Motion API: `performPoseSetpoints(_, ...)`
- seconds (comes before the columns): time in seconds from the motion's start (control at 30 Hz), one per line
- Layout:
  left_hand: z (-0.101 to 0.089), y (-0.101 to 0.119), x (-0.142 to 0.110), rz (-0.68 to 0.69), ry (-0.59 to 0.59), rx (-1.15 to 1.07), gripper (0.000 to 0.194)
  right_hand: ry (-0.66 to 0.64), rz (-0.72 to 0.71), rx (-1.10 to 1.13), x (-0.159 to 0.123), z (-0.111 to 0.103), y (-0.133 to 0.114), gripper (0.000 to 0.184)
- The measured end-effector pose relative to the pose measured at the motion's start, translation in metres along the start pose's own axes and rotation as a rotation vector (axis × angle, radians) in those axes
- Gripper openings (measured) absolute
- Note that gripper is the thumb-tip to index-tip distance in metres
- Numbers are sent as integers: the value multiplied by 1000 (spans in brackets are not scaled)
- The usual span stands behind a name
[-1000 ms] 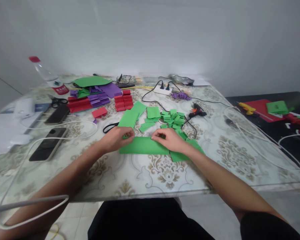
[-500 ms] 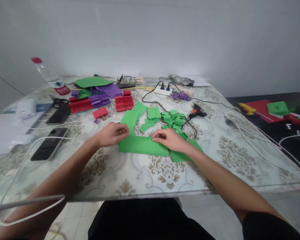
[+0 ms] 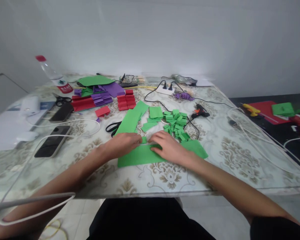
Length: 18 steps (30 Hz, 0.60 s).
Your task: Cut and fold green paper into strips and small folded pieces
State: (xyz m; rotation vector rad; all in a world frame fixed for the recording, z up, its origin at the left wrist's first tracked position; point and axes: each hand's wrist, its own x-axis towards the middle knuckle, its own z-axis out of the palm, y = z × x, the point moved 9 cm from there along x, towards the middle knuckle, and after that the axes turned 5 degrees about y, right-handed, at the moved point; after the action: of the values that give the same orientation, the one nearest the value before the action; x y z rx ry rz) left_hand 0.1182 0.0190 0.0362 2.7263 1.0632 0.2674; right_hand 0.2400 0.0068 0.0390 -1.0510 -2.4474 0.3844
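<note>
A long green paper strip lies across the table in front of me. My left hand is at its upper left, fingers closed on a small green paper piece whose end shows past the fingertips. Opposite it, my right hand rests over the strip with bent fingers; its thumb and forefinger are apart. Under the right wrist another green paper piece sticks out. Behind the left hand lie a longer green strip and black-handled scissors, partly covered by that strip.
Small folded green pieces lie behind my right hand, near a black glue gun and a white power strip. Red folded paper, two phones and a bottle stand left. White cables cross the right side.
Both hands have come closer together, and the left has turned palm down. The green strip has shifted towards me. Scissor handles now show beside the longer strip.
</note>
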Motion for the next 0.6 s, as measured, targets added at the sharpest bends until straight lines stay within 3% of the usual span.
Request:
performPoseSetpoints(0.1,3,18,-5,31,16,175,19,-64,-89,-81,-9,3,-22,16)
performPoseSetpoints(0.2,8,47,-19,101,84,185,20,-75,-113,-47,-24,1,-36,17)
performPoseSetpoints(0.3,20,66,-40,92,136,148,36,-59,-136,-19,-43,-2,-43,27)
performPoseSetpoints(0.43,36,69,-62,18,156,119,51,-95,-111,-66,-63,6,-39,39)
performPoseSetpoints(0.6,44,65,-70,-12,117,95,59,-154,-93,-81,-69,15,-34,43)
